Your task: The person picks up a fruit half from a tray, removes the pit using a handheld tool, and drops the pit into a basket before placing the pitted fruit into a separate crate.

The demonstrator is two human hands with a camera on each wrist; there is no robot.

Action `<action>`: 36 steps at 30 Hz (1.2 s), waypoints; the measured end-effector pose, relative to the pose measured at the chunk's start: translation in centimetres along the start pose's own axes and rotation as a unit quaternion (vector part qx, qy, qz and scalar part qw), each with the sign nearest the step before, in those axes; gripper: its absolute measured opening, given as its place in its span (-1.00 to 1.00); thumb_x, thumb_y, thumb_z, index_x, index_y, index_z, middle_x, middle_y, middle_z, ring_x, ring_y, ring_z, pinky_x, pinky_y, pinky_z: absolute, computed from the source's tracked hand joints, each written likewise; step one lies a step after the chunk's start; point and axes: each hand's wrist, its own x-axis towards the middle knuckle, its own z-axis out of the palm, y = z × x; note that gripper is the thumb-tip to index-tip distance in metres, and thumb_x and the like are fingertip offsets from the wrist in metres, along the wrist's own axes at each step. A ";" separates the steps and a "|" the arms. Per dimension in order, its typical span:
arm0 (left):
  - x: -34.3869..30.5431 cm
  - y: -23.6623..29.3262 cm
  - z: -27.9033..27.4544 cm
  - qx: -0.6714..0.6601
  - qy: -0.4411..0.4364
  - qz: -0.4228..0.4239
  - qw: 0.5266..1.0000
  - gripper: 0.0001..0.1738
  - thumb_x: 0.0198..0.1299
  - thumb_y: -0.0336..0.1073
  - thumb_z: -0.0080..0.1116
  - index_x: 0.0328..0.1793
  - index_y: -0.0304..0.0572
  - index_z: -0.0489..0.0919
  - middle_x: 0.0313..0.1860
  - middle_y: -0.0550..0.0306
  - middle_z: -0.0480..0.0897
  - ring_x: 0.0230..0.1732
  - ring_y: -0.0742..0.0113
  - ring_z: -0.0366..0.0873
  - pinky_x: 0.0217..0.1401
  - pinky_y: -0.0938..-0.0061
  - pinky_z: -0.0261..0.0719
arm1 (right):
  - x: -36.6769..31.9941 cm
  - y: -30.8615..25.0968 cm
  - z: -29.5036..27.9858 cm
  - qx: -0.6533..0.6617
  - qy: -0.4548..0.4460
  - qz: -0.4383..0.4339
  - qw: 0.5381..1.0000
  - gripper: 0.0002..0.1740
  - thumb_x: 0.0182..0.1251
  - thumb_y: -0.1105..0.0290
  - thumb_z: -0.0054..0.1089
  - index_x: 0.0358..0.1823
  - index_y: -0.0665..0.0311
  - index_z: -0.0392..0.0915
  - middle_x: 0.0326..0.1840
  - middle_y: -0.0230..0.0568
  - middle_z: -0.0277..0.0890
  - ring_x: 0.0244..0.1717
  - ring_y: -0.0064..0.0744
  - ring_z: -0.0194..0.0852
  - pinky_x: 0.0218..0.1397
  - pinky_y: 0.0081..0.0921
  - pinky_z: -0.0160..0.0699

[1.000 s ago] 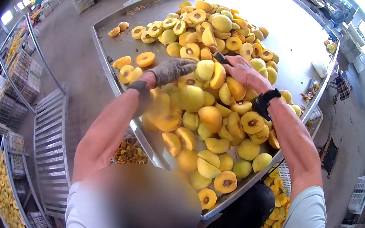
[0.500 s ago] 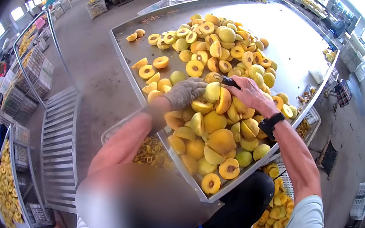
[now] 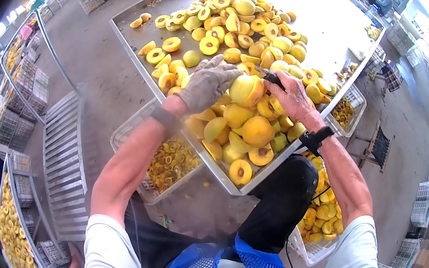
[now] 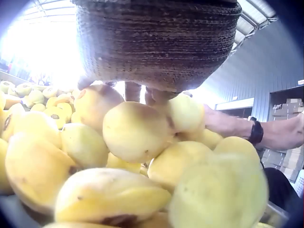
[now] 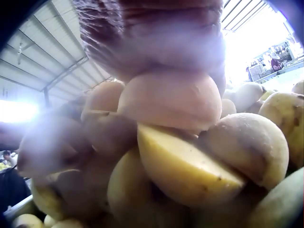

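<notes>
My left hand [image 3: 207, 85], in a grey knitted glove, holds a yellow peach [image 3: 243, 90] split along a cut over the near part of the pile. From the other side, my bare right hand [image 3: 294, 97] grips a black-handled tool [image 3: 272, 79], its narrow end pointing left above the peach. Whole and halved peaches [image 3: 258, 131] lie heaped below both hands. In the left wrist view, the glove [image 4: 156, 47] hangs over the fruit, fingertips at a pale peach. The right wrist view has the bare hand [image 5: 152, 38] close above peach halves [image 5: 190, 161]; the tool is hidden there.
The metal table [image 3: 147, 25] has a raised rim and a farther peach heap [image 3: 240, 23]. A crate of brownish scraps [image 3: 172, 166] sits below its left edge, another [image 3: 343, 114] at its right. By the right knee stands a crate of peach halves [image 3: 322, 221]. A slatted metal rack [image 3: 65, 163] stands left.
The head view has shifted, bringing more of the lap and the scrap crate into sight. Both hands stay together at a peach, the tool still in the right hand.
</notes>
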 end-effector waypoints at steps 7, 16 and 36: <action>-0.7 1.3 -0.2 -0.022 0.038 0.040 0.998 -0.51 0.32 -0.43 0.18 0.40 -0.09 0.57 0.36 -0.09 0.59 0.56 -0.11 0.33 0.63 0.07 0.21 | -1.0 -0.3 -0.5 -0.028 0.051 -0.009 0.998 -0.67 0.46 0.23 0.25 0.01 0.37 0.52 -0.23 0.06 0.58 -0.19 0.00 0.59 -0.07 -0.21 0.52; -2.7 -8.8 -3.2 -0.154 0.186 -0.134 0.961 -0.48 0.36 -0.34 0.27 0.43 -0.20 0.51 0.37 -0.15 0.59 0.43 0.02 0.51 0.49 0.34 0.44 | -2.6 8.8 -6.3 -0.132 0.201 0.131 0.962 -0.65 0.55 0.12 0.14 -0.07 0.32 0.57 -0.27 -0.01 0.63 -0.28 -0.12 0.62 -0.16 -0.15 0.53; 6.8 -25.0 -3.9 0.018 -0.218 -0.401 0.890 -0.10 0.26 0.21 0.35 0.57 -0.19 0.40 0.23 -0.12 0.68 -0.14 0.19 0.70 -0.18 0.36 0.71 | -5.7 17.5 -4.8 -0.220 0.251 0.146 0.931 -0.73 0.49 0.25 0.24 -0.17 0.37 0.56 -0.26 0.17 0.57 -0.19 0.25 0.57 -0.15 -0.01 0.47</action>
